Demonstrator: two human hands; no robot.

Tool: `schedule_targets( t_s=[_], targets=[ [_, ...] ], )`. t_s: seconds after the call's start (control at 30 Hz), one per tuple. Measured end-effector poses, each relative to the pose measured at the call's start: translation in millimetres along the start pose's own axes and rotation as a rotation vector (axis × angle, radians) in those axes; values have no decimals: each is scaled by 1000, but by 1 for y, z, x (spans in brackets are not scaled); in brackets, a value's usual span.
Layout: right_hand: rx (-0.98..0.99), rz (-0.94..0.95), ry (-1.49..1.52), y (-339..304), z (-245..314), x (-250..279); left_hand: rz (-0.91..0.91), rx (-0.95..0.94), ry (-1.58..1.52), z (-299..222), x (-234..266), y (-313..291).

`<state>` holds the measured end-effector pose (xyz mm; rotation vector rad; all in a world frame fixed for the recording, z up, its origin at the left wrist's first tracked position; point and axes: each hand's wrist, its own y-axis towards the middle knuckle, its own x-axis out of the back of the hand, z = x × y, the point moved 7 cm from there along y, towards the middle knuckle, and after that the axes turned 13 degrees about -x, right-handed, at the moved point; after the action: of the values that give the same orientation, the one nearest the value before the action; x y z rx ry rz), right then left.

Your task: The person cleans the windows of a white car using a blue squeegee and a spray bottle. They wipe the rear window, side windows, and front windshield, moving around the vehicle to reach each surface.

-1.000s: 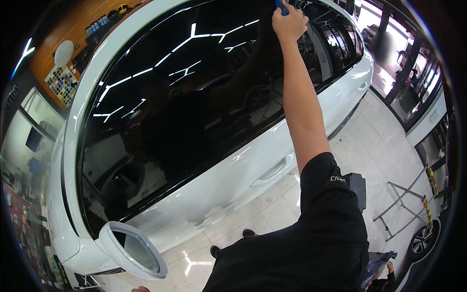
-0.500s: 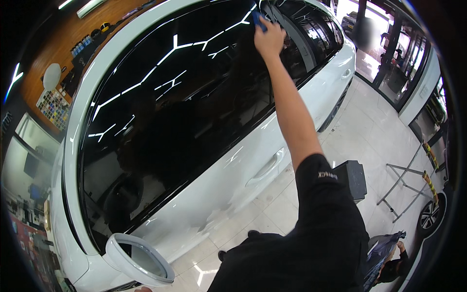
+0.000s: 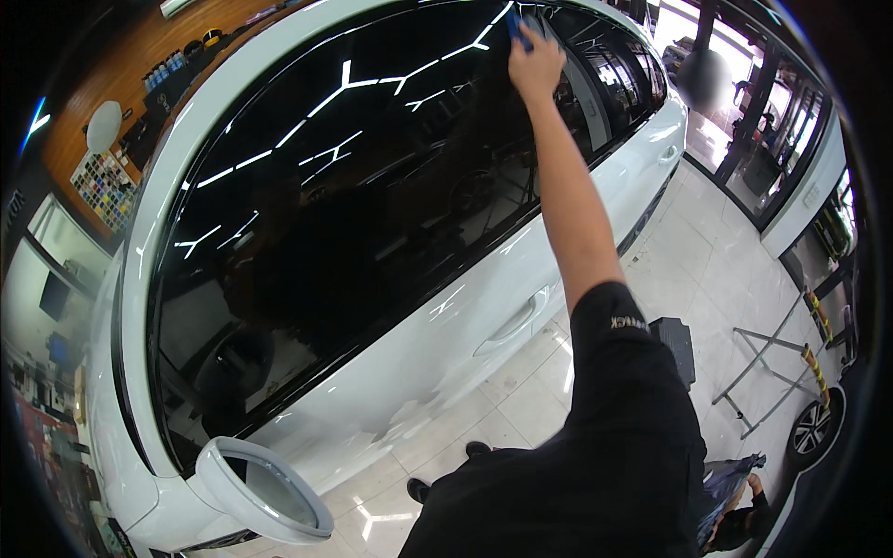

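My right arm reaches up across the side of a white car (image 3: pixel 409 372). At the upper rear corner of its dark front side window (image 3: pixel 353 232), my right hand (image 3: pixel 538 67) is closed on a small blue flat tool (image 3: pixel 522 35). The tool is against or very near the glass; motion blur and the fingers hide its exact shape, so I cannot tell its kind. Ceiling lights show as bright zigzags in the glass. My left hand is out of sight.
The side mirror (image 3: pixel 265 498) juts out at lower left. A dark grey box (image 3: pixel 673 349) stands on the tiled floor beside my arm, with a folding metal stand (image 3: pixel 767 363) beyond it. At lower right a person's hand (image 3: pixel 754 484) is beside dark plastic sheeting (image 3: pixel 730 488).
My right hand with the blue tool has moved slightly right and down along the window's rear edge. My left fingertips, just visible below the mirror before, have left the view.
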<state>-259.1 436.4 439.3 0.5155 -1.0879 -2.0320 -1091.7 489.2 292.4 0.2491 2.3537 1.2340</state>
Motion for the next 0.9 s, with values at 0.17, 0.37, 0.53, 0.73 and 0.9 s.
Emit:
schedule_targets(
  t_s=[0.17,0.37,0.53,0.73,0.9],
  targets=[
    [-77,136,112,-10,61,-5,80,40,-48,13,-15,-1],
    [476,379,368,-160,176,85,252,49,-17,28,-45,15],
    [-131,70,203,-37,45,49,374,-59,-181,21,-17,6],
    [511,499,477,-225,211,110,136,75,-86,37,-46,-12],
    [509,542,247,-184,177,114,146,81,-113,39,-50,-13]
  ],
)
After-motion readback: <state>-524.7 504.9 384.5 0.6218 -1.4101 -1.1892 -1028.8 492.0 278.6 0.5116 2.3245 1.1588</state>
